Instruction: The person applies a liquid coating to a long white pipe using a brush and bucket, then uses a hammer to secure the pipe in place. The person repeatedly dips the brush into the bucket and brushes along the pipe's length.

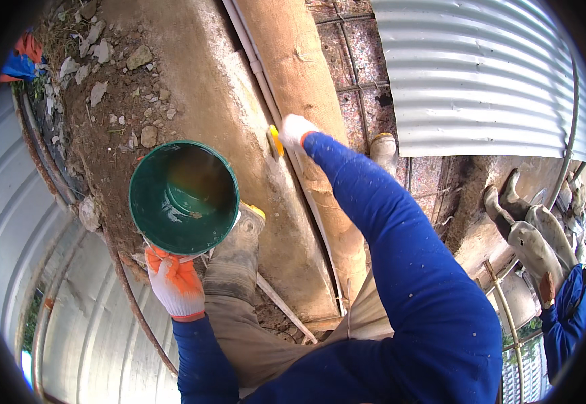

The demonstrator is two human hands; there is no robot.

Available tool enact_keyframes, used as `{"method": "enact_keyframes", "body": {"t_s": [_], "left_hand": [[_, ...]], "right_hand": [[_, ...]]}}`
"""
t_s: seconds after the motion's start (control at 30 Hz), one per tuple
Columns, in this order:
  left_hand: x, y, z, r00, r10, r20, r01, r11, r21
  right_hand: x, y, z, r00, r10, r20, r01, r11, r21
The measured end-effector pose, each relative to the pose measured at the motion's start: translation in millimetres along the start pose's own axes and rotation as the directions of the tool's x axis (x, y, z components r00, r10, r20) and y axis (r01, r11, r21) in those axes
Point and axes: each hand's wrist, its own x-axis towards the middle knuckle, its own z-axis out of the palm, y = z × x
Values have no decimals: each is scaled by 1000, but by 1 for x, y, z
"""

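My left hand (175,283), in a white glove with orange-coated fingers, is closed at the near rim of a green bucket (148,202). The bucket tilts so its inside faces me, showing whitish residue and a brownish patch that may be liquid or a reflection. Farther forward and to the right, my right hand (298,131) wears a white glove and is closed on a yellow-edged tool (277,141). The tool is close to a rough concrete surface (192,60), beside a thin pale pipe (256,67). Its exact kind is too small to make out.
A long rounded brown beam (293,47) runs beside the pipe. Rebar (353,60) crosses a speckled surface under corrugated metal sheeting (468,74). Rubble (98,94) lies at left, near metal panels (84,323). Another person's boots (539,246) and blue sleeve (566,316) appear at right.
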Motion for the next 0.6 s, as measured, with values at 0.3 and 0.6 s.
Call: {"method": "enact_keyframes", "body": {"t_s": [0.3, 0.6], "left_hand": [[-3, -2, -14, 1000, -18, 6, 18, 1000, -13], [1, -2, -32, 1000, 3, -16, -4, 998, -63]], "right_hand": [[-27, -46, -61, 824, 30, -566, 104, 973, 204], [-202, 38, 177, 978, 198, 60, -207, 948, 242]]}}
